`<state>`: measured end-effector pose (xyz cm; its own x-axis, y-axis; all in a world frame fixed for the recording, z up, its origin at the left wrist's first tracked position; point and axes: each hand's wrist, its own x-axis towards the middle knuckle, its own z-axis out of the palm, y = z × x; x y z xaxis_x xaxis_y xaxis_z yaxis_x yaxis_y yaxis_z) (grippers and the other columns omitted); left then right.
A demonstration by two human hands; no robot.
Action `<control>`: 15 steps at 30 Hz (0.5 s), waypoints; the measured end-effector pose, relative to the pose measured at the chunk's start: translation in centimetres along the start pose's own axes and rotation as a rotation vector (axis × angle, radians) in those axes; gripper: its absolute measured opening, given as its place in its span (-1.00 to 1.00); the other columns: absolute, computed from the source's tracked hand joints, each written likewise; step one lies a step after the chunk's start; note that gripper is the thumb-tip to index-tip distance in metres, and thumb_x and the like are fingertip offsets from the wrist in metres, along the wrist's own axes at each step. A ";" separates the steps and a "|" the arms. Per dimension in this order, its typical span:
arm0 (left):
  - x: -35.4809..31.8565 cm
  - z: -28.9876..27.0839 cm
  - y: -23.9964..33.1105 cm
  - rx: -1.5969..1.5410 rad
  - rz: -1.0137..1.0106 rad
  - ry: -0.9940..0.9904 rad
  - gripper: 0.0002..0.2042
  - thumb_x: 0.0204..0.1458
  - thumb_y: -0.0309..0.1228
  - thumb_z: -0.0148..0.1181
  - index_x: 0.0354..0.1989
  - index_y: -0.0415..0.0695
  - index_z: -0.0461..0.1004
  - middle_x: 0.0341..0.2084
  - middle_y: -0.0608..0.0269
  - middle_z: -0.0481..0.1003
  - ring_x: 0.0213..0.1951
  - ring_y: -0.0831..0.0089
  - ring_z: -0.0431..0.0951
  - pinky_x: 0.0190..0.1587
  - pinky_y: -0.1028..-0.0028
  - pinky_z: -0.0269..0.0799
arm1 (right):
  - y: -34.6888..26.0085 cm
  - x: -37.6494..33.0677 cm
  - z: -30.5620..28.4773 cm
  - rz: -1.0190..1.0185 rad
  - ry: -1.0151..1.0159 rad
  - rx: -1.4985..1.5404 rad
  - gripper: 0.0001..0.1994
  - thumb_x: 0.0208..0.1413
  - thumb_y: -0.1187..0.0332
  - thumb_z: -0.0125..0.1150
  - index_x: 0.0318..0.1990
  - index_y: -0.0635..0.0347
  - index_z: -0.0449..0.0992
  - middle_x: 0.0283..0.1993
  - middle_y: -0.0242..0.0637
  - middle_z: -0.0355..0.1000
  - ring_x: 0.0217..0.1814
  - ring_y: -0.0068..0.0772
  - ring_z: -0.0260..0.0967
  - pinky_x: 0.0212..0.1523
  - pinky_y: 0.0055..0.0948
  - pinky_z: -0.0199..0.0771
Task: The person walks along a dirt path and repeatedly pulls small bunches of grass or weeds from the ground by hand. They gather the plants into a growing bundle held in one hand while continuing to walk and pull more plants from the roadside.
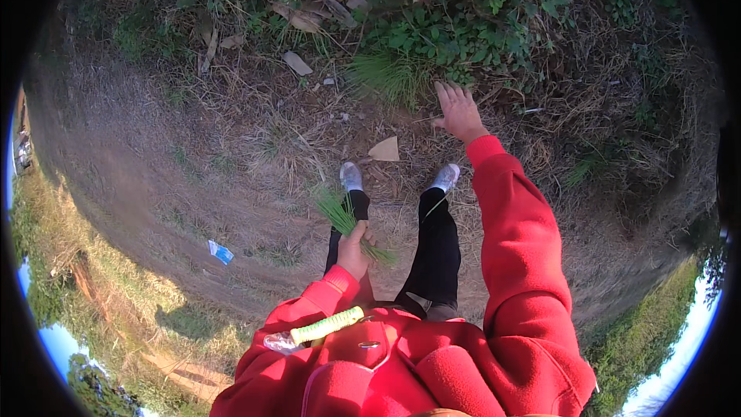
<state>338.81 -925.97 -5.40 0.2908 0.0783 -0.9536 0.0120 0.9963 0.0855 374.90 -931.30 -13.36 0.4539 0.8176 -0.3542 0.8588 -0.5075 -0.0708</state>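
Note:
My left hand (354,252) is closed around a bunch of thin green grass (337,213), held low in front of my body, with blades sticking out on both sides of the fist. My right hand (459,111) reaches forward with its fingers stretched out and holds nothing. Just left of its fingertips grows a tuft of fine green grass (390,77), rooted at the edge of the leafy plants. Whether the fingertips touch any stems I cannot tell.
Leafy green plants (486,8) and dry stalks line the far side. A flat tan piece (384,150) lies just beyond my shoes (351,176). A grey flat stone (297,62) sits farther left. A blue and white packet (221,252) rests on the bare ground at left.

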 end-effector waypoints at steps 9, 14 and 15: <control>7.4 -1.6 -6.4 -0.264 -0.060 0.174 -0.86 -0.02 -0.37 0.22 -0.43 -0.02 0.35 -0.62 0.45 0.28 -0.54 0.52 0.28 -0.38 0.39 0.30 | -0.7 19.6 7.7 -0.353 0.042 -0.021 -0.04 -0.43 0.08 0.45 0.19 0.29 0.10 0.16 -0.14 0.20 0.26 -0.19 0.06 0.24 -0.22 0.02; 10.3 -1.3 -9.6 -0.379 -0.097 0.181 -0.86 -0.02 -0.37 0.21 -0.46 -0.03 0.35 -0.63 0.46 0.26 -0.53 0.52 0.29 -0.38 0.41 0.27 | -2.1 24.3 12.8 -0.499 -0.071 -0.061 0.00 -0.45 0.07 0.46 0.20 0.29 0.06 0.18 -0.12 0.19 0.28 -0.18 0.04 0.28 -0.22 -0.05; 10.6 -1.2 -9.9 -0.398 -0.096 0.173 -0.86 -0.02 -0.37 0.21 -0.47 -0.03 0.35 -0.63 0.46 0.26 -0.53 0.52 0.29 -0.38 0.41 0.27 | -2.3 24.5 13.7 -0.545 -0.120 -0.076 0.01 -0.45 0.07 0.46 0.21 0.29 0.05 0.18 -0.12 0.18 0.29 -0.18 0.02 0.29 -0.22 -0.08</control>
<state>340.61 -934.92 -16.75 0.1412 -0.0442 -0.9890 -0.3478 0.9331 -0.0914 380.79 -913.84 -34.61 -0.0867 0.9172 -0.3890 0.9781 0.0043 -0.2079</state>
